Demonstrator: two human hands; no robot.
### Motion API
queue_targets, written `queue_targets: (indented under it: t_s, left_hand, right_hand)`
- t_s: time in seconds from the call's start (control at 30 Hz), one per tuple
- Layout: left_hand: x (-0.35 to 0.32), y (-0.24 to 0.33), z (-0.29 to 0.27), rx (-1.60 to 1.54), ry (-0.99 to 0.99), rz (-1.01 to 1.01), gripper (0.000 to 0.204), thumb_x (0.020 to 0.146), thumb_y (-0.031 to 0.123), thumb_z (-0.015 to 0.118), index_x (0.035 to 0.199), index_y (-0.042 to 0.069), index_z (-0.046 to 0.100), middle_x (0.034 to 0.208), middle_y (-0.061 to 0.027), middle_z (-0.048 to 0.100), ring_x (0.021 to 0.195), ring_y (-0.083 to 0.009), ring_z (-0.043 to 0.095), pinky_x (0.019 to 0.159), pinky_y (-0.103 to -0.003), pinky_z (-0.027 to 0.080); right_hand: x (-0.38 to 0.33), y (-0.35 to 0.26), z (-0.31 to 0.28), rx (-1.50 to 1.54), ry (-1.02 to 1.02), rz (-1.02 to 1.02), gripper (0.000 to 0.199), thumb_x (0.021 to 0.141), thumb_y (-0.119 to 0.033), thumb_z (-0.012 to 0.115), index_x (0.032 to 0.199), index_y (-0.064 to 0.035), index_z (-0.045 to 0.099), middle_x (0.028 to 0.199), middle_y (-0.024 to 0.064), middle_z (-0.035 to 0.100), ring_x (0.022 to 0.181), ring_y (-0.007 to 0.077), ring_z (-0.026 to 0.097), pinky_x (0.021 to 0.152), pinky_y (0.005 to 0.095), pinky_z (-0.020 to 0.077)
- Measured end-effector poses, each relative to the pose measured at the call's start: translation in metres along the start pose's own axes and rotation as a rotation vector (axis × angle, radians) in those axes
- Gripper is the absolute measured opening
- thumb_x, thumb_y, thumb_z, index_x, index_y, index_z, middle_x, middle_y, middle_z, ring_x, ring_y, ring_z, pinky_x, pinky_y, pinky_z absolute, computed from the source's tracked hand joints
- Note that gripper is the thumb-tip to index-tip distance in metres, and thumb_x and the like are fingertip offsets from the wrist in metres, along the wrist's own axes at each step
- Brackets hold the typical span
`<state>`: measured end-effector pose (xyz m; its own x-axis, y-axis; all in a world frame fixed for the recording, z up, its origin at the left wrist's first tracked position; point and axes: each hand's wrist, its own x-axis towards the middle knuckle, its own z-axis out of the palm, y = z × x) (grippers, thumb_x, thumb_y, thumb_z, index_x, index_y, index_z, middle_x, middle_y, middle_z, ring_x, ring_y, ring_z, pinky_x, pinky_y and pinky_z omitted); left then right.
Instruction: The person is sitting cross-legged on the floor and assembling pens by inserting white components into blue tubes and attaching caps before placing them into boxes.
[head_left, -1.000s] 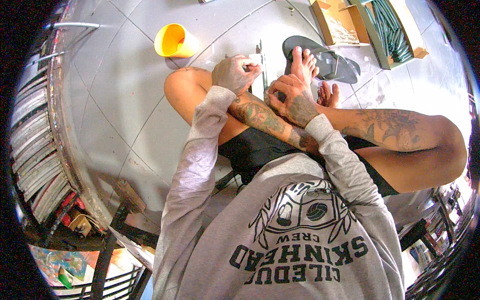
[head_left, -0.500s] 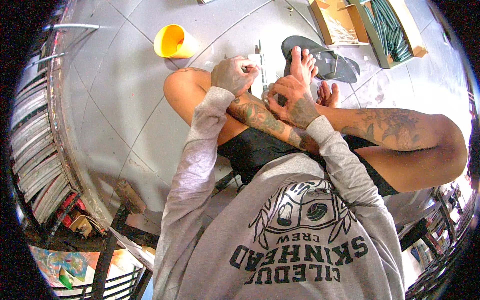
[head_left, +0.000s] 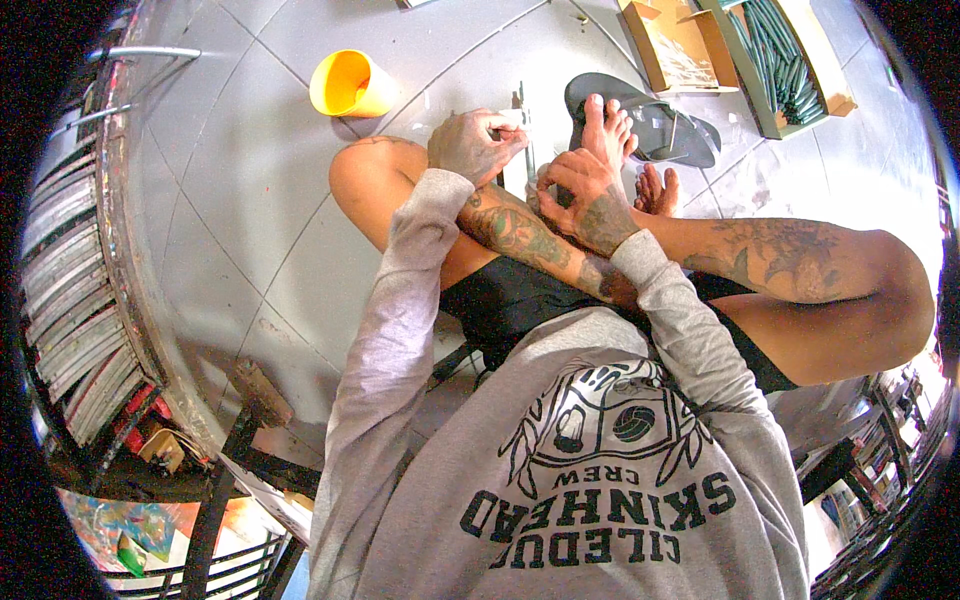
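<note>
My left hand [head_left: 475, 147] is closed in a pinch over my crossed shin, its thumb and fingertips meeting at a small pale thing too bright to name. Lower and to the right, my right hand [head_left: 588, 200] is curled with thumb and forefinger together; what lies in them is hidden. Between the two hands runs a slim, straight, dark-and-pale stick-like piece [head_left: 530, 150], its dark narrow end pointing away from me. A white flat strip [head_left: 514, 175] shows beside it, partly covered by my left hand and leg.
A yellow cup [head_left: 352, 85] stands on the grey tiles. Far right are an open cardboard box [head_left: 680, 50] with small pale pieces and a box [head_left: 780, 65] of dark green slender sticks. Black sandals [head_left: 665, 130] lie by my feet. A shelf [head_left: 80, 270] lines the left.
My left hand has shifted slightly right, toward the slim piece. The dark end beyond the hands looks narrower now. My right hand has hardly moved.
</note>
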<state>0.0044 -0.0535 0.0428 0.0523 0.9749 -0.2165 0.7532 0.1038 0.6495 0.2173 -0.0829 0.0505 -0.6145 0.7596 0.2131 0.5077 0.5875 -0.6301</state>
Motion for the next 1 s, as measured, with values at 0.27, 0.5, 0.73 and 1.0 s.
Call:
queue_targets:
  t_s: [0.27,0.5,0.73,1.0]
  left_hand:
    - [0.000,-0.011,0.009,-0.063,0.022,0.122,0.022,0.081,0.040,0.071,0.085,0.020,0.080,0.089,-0.0043,0.073,0.077,-0.0291,0.070,0.068,-0.039,0.054]
    - [0.000,-0.018,0.009,-0.085,-0.011,0.127,0.016,0.083,0.035,0.070,0.086,0.024,0.080,0.090,-0.0039,0.072,0.074,-0.0256,0.070,0.067,-0.037,0.055]
    - [0.002,-0.017,0.008,-0.128,0.004,0.055,0.017,0.081,0.034,0.070,0.087,0.022,0.081,0.087,-0.0057,0.073,0.074,-0.0271,0.071,0.069,-0.038,0.055]
    - [0.003,-0.016,0.009,-0.185,-0.076,-0.028,0.018,0.080,0.033,0.069,0.086,0.021,0.081,0.082,-0.0070,0.072,0.075,-0.0284,0.070,0.069,-0.038,0.055]
  right_hand:
    - [0.008,-0.004,-0.006,-0.200,0.198,0.147,0.028,0.067,-0.023,0.075,0.093,-0.0124,0.074,0.123,0.0271,0.057,0.124,0.0515,0.046,0.109,0.0625,0.0288]
    - [0.022,0.003,0.000,-0.277,0.197,0.232,0.031,0.066,-0.024,0.079,0.096,-0.0161,0.073,0.102,0.0101,0.067,0.125,0.0471,0.042,0.108,0.0622,0.0241]
    - [0.036,0.009,0.006,-0.238,0.168,0.193,0.027,0.068,-0.027,0.079,0.094,-0.0208,0.075,0.094,0.0010,0.069,0.114,0.0408,0.043,0.102,0.0585,0.0275]
    - [0.026,0.025,0.017,-0.162,0.118,0.207,0.026,0.067,-0.030,0.078,0.092,-0.0207,0.077,0.115,0.0209,0.063,0.124,0.0585,0.037,0.106,0.0732,0.0233]
